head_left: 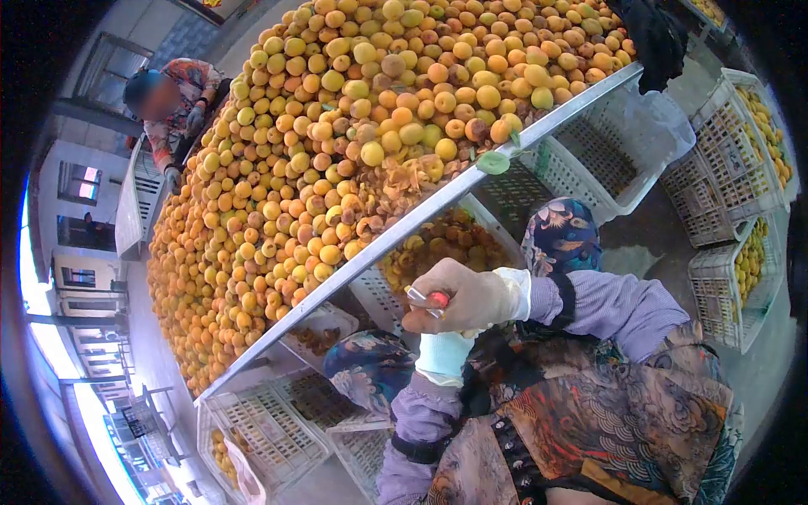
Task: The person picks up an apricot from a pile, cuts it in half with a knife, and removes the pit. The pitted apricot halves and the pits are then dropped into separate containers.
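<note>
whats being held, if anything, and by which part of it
The right hand holds a small red-and-silver object, apparently around its red part. The left hand is mostly hidden, so what it holds cannot be told.

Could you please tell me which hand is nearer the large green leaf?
The right hand is nearer, below the green leaf in view; the left hand, mostly hidden, sits farther below.

A small, slim tool (415,295), pale and shiny with a bit of red showing against it, pokes slantwise out of the gloved right hand (471,299); from where I'm standing, the rest is hidden.
</note>
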Motion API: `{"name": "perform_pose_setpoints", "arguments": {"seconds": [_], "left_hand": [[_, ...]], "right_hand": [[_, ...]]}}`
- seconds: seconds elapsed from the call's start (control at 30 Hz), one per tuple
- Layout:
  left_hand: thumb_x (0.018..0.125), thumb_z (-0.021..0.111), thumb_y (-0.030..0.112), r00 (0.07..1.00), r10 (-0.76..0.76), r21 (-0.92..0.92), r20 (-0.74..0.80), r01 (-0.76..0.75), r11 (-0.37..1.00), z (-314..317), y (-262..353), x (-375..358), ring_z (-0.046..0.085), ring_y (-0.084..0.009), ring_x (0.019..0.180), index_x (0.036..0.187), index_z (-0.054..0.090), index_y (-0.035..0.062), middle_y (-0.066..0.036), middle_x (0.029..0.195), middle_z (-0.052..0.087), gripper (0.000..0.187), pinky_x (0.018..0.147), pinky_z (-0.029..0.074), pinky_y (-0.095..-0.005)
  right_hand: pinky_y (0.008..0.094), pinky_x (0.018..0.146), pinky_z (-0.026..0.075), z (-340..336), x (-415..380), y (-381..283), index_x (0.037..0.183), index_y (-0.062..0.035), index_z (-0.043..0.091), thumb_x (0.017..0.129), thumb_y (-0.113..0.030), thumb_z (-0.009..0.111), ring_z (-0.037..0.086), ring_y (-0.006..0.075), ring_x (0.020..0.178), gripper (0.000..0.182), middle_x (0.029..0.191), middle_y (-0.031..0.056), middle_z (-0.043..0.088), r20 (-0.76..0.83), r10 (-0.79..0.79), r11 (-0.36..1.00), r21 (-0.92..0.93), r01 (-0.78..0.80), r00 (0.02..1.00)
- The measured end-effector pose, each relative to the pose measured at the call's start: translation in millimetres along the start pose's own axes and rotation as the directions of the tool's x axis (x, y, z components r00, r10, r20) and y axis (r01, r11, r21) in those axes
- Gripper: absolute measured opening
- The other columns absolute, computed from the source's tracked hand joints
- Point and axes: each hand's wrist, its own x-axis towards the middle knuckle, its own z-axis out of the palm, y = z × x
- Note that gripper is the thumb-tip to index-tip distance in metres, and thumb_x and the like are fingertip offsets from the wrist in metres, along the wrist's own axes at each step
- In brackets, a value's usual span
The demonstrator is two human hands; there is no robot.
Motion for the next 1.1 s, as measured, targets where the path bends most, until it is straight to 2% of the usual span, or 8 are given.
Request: {"name": "perform_pose_setpoints", "arguments": {"seconds": [0.1, 0.2, 0.4, 0.53, 0.6, 0.73, 0.8, 1.1], "left_hand": [[0.088, 0.055, 0.03, 0.988, -0.148, -0.142, -0.04, 0.141, 0.98, 13, 16, -2, 0.058, -0.0211, 0.067, 0.11, 0.051, 0.0058, -0.01, 0.09, 0.059, 0.033, 0.075, 0.051, -0.0421], [0.092, 0.036, 0.054, 0.955, 0.028, 0.286, -0.295, 0.06, 0.956, 49, 19, -4, 0.036, -0.0146, 0.042, 0.087, 0.055, 0.0055, -0.003, 0.061, 0.045, 0.053, 0.059, 0.047, -0.0416], [0.09, 0.033, 0.061, 0.911, -0.355, -0.194, -0.21, 0.317, 0.928, 52, 27, 1, 0.027, -0.0143, 0.037, 0.066, 0.055, 0.0052, 0.001, 0.041, 0.03, 0.064, 0.053, 0.041, -0.0346], [0.092, 0.036, 0.054, 0.93, -0.366, -0.279, 0.041, 0.363, 0.889, 47, 31, 2, 0.04, -0.0169, 0.042, 0.081, 0.057, 0.0038, -0.002, 0.049, 0.042, 0.056, 0.056, 0.046, -0.0382], [0.093, 0.037, 0.046, 0.932, -0.201, 0.1, -0.302, 0.241, 0.965, 66, 32, -5, 0.055, -0.0203, 0.056, 0.095, 0.057, 0.0026, -0.006, 0.065, 0.055, 0.048, 0.065, 0.05, -0.0433], [0.093, 0.034, 0.046, 0.967, -0.206, 0.119, -0.15, 0.224, 0.967, 35, 16, -2, 0.056, -0.0204, 0.06, 0.103, 0.052, 0.0064, -0.007, 0.075, 0.058, 0.045, 0.066, 0.05, -0.0423], [0.093, 0.035, 0.049, 0.951, -0.288, -0.051, -0.111, 0.284, 0.957, 33, 20, -2, 0.051, -0.0182, 0.054, 0.098, 0.052, 0.0075, -0.005, 0.072, 0.056, 0.045, 0.061, 0.047, -0.0392], [0.089, 0.041, 0.058, 0.904, -0.424, -0.356, -0.057, 0.379, 0.854, 50, 30, 5, 0.042, -0.0174, 0.052, 0.082, 0.051, 0.0122, -0.005, 0.065, 0.047, 0.047, 0.063, 0.041, -0.041]], "right_hand": [[0.0259, 0.045, 0.041, 2, 6, 11, 0.066, -0.0062, 0.054, 0.082, -0.019, 0.063, 0.051, 0.0092, 0.051, 0.022, 0.058, 0.0022, 0.055, -0.272, 0.467, 0.79, 0.556, -0.258, 0.841], [0.0245, 0.032, 0.026, -11, 2, 20, 0.066, -0.0098, 0.051, 0.087, -0.029, 0.055, 0.037, 0.0108, 0.034, 0.029, 0.05, 0.0003, 0.047, -0.212, 0.476, 0.599, 0.788, -0.139, 0.853], [0.0251, 0.03, 0.024, -24, -5, 47, 0.065, -0.0096, 0.051, 0.089, -0.03, 0.053, 0.035, 0.0108, 0.032, 0.031, 0.044, -0.0011, 0.04, -0.115, 0.4, 0.235, 0.972, 0.019, 0.909], [0.0232, 0.037, 0.032, -18, -8, 6, 0.067, -0.0078, 0.053, 0.088, -0.026, 0.057, 0.041, 0.0087, 0.04, 0.028, 0.049, -0.0012, 0.045, -0.187, 0.448, 0.674, 0.713, -0.194, 0.874], [0.0226, 0.048, 0.041, -2, -4, 1, 0.07, -0.0054, 0.056, 0.084, -0.021, 0.063, 0.05, 0.0071, 0.052, 0.022, 0.057, 0.0001, 0.053, -0.241, 0.211, 0.938, 0.321, -0.128, 0.947], [0.0253, 0.056, 0.046, -2, -10, 15, 0.073, -0.0038, 0.058, 0.082, -0.019, 0.065, 0.054, 0.0083, 0.06, 0.019, 0.062, 0.0012, 0.057, -0.087, 0.141, 0.985, 0.113, -0.131, 0.986], [0.026, 0.037, 0.035, -4, -1, 12, 0.064, -0.0057, 0.053, 0.085, -0.021, 0.06, 0.043, 0.0108, 0.038, 0.027, 0.052, 0.0002, 0.048, -0.262, 0.555, 0.66, 0.717, -0.226, 0.789], [0.0264, 0.031, 0.024, -20, -7, 31, 0.054, -0.0101, 0.042, 0.091, -0.032, 0.048, 0.029, 0.0111, 0.031, 0.044, 0.041, -0.0017, 0.029, -0.318, 0.496, 0.464, 0.883, 0.062, 0.808]]}}
